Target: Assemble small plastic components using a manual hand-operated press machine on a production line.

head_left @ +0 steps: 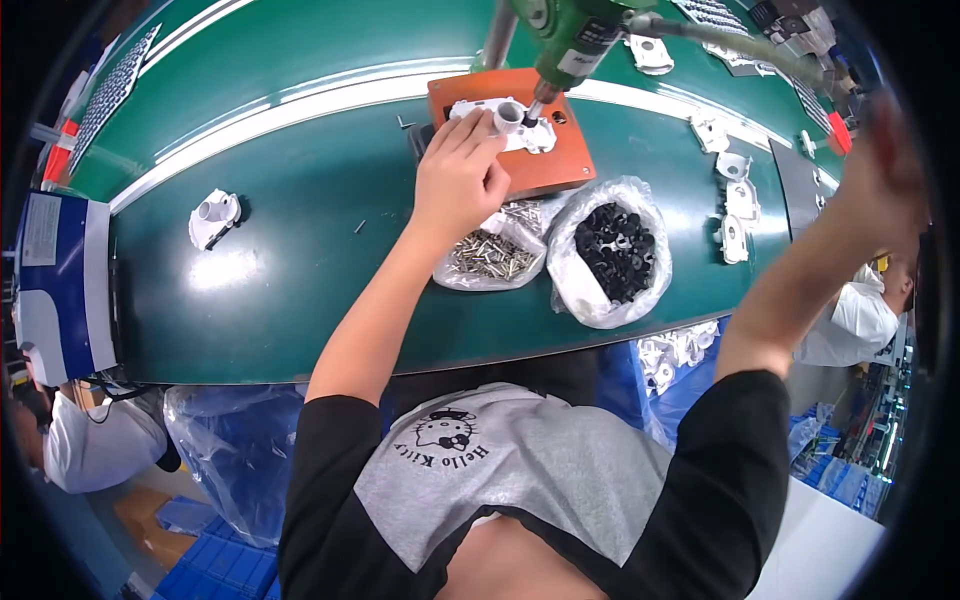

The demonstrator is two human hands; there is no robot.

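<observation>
My left hand (462, 172) presses its fingers on a white cast metal housing (541, 137) with a round raised collar, steadying it on an orange block (540, 180). Above the block, the tip of a green drill-press-like machine (575, 50) comes down to a small black piece at the housing, beside the collar. Raised at the far right edge, my right hand (893, 165) is smeared by motion. Something reddish shows at it, and its fingers cannot be made out. Close by my left wrist lies a clear bag of small metal pins (490, 256).
A bag of black plastic parts (615, 250) stands beside the pins. One more white housing (214, 218) lies on the green bench (300, 300) at left; several (738, 200) lie at right. An L-shaped key (404, 122) rests behind my hand. People sit at both sides.
</observation>
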